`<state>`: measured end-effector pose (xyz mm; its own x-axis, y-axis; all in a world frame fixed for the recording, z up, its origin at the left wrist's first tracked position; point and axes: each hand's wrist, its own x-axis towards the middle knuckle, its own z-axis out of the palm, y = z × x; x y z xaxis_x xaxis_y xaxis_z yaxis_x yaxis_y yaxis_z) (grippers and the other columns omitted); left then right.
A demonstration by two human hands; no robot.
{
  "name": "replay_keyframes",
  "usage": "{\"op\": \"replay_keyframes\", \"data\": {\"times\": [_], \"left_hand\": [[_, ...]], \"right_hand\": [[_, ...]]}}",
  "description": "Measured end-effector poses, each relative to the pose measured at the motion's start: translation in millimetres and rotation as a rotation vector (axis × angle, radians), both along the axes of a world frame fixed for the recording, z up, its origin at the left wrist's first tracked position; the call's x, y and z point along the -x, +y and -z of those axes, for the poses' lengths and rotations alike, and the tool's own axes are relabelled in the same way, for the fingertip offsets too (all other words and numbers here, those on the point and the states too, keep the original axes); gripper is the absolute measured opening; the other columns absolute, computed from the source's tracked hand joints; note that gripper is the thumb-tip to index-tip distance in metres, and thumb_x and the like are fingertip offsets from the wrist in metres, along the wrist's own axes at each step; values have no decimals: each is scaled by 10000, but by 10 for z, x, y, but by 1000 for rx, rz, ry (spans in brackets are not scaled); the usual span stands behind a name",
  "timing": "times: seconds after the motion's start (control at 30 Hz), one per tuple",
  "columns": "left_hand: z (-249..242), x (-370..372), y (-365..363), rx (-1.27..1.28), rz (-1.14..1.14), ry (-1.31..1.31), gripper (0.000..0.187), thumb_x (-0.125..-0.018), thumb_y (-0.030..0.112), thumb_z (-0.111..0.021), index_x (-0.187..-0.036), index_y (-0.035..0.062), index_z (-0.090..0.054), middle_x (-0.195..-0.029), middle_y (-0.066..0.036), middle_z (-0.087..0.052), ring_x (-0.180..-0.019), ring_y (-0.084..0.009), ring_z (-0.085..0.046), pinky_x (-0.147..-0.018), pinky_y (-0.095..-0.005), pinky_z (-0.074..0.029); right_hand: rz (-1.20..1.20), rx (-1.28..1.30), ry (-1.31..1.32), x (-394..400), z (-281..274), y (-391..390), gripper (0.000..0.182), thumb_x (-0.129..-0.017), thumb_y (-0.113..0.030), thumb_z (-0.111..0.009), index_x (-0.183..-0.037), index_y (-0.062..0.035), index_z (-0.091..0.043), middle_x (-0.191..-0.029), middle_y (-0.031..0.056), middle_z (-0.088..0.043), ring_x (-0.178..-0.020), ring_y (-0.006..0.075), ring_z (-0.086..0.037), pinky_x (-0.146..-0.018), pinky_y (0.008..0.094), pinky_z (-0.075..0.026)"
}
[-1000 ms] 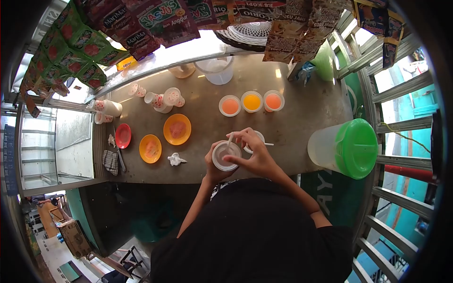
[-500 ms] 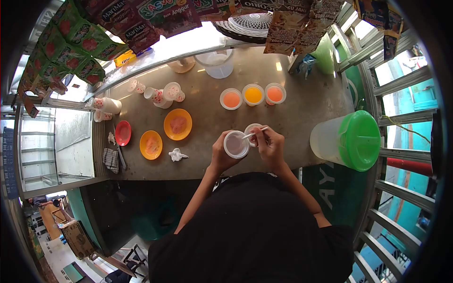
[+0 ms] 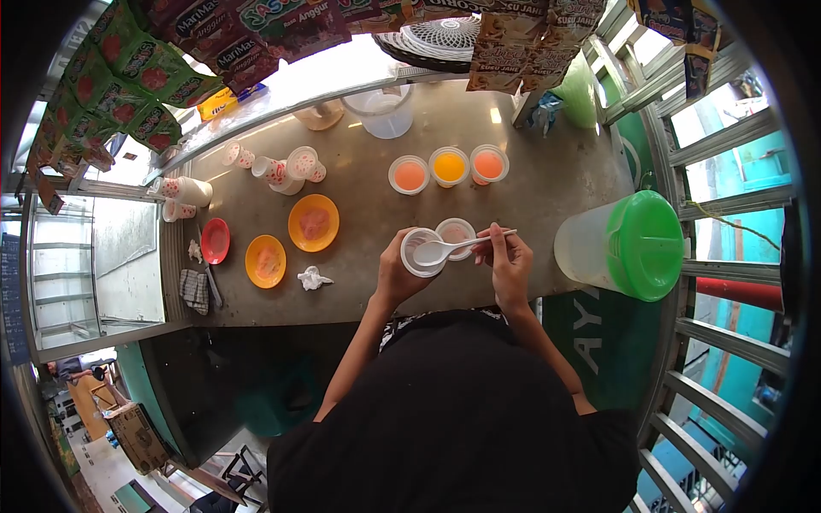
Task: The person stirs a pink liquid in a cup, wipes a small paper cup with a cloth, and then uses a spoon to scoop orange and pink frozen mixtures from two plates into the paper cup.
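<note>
My left hand point(image 3: 398, 272) is wrapped round a clear plastic cup point(image 3: 413, 267) with a white rim, tilted toward me. My right hand point(image 3: 508, 261) pinches the handle of a white spoon point(image 3: 438, 251), whose bowl is over the cup's mouth. Behind them, between my hands, a second cup point(image 3: 455, 232) with pale pinkish contents stands on the counter. Farther back three filled cups stand in a row: an orange-pink one point(image 3: 409, 175), a yellow-orange one point(image 3: 449, 167) and another orange-pink one point(image 3: 488, 165).
To the right is a large container with a green lid point(image 3: 654, 245). Orange plates point(image 3: 330, 224), a red plate point(image 3: 217, 241) and crumpled tissue point(image 3: 314, 278) lie at the left. Behind are stacked cups point(image 3: 303, 164) and a clear tub point(image 3: 383, 115). Sachets point(image 3: 291, 26) hang overhead.
My right hand has moved right and lifted the spoon, so its bowl now shows over the cup's mouth. The view has shifted slightly, and the second cup is more visible.
</note>
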<state>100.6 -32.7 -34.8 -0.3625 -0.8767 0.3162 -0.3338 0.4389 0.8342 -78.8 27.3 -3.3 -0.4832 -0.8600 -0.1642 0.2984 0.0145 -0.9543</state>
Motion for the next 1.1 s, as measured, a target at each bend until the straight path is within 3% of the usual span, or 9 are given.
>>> {"op": "replay_keyframes", "data": {"times": [0.2,0.27,0.63,0.73,0.8,0.9,1.1], "left_hand": [[-1,-13,-35,-7,10,-9,520,-651,118,-882,-1081,14,-609,-970,-112,-689,-871,-227,-708,-763,-330,-565],[-34,-25,-40,-89,-7,-15,468,-648,114,-849,-1055,23,-635,-1038,-124,-664,-918,-301,-682,-801,-374,-551],[-58,-82,-73,-125,16,-96,492,-651,99,-833,-1088,28,-619,-1048,-130,-661,-942,-317,-668,-812,-377,-542],[-139,-50,-73,-112,46,-80,506,-651,109,-836,-1097,28,-612,-1044,-132,-662,-941,-321,-668,-808,-382,-543],[-176,-22,-66,-85,70,-75,513,-650,115,-839,-1099,25,-608,-1040,-136,-663,-940,-324,-669,-807,-385,-544],[-227,19,-63,-66,70,-86,530,-649,128,-844,-1104,14,-597,-1022,-147,-666,-936,-330,-669,-800,-391,-544],[-335,104,-70,-34,61,-130,501,-650,120,-849,-1081,14,-616,-1011,-138,-666,-905,-313,-681,-782,-372,-548]], "right_hand": [[42,18,36,214,-108,-6,281,-1037,-217,-530,-955,24,-650,-743,92,-674,-623,113,-602,-611,248,-480],[56,37,78,256,-92,3,276,-1040,-210,-524,-961,24,-648,-751,90,-672,-638,108,-600,-616,245,-476],[30,227,298,225,-11,94,203,-1036,-105,-500,-1032,45,-636,-845,90,-663,-729,108,-600,-714,232,-478],[-113,284,252,240,-161,24,175,-1016,-72,-532,-1020,47,-659,-850,87,-678,-737,113,-614,-702,237,-488],[-345,271,424,294,-186,-74,203,-1018,-70,-531,-1043,89,-656,-901,121,-691,-761,123,-604,-711,234,-491],[-357,215,404,310,-83,-202,133,-973,-50,-608,-972,44,-701,-822,71,-716,-679,81,-626,-642,205,-491],[-336,108,115,327,39,-288,177,-978,-98,-613,-953,55,-698,-794,96,-721,-615,62,-600,-565,202,-472]]}}
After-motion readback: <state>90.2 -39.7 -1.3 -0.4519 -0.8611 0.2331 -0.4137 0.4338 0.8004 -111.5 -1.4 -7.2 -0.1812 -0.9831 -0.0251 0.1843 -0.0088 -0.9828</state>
